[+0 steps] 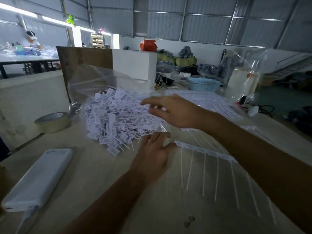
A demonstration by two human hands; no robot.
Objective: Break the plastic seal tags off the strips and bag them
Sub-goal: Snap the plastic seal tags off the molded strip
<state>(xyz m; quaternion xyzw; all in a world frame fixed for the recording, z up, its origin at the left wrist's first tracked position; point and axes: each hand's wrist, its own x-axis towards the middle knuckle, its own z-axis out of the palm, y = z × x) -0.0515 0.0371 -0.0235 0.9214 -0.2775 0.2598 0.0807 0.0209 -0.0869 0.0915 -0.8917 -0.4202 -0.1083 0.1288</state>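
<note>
The strip (206,152) runs lengthwise rightward from the left hand (152,153), thumb touching its end; both hands spread, holding nothing.

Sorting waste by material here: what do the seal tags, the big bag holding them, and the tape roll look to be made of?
Seal tags: white plastic, matte, with thin stiff tails, judging by their moulded shape. Bag: clear glossy plastic film; it creases and you see through it. Tape roll: beige, dull surface, probably paper masking tape, though that is uncertain.
</note>
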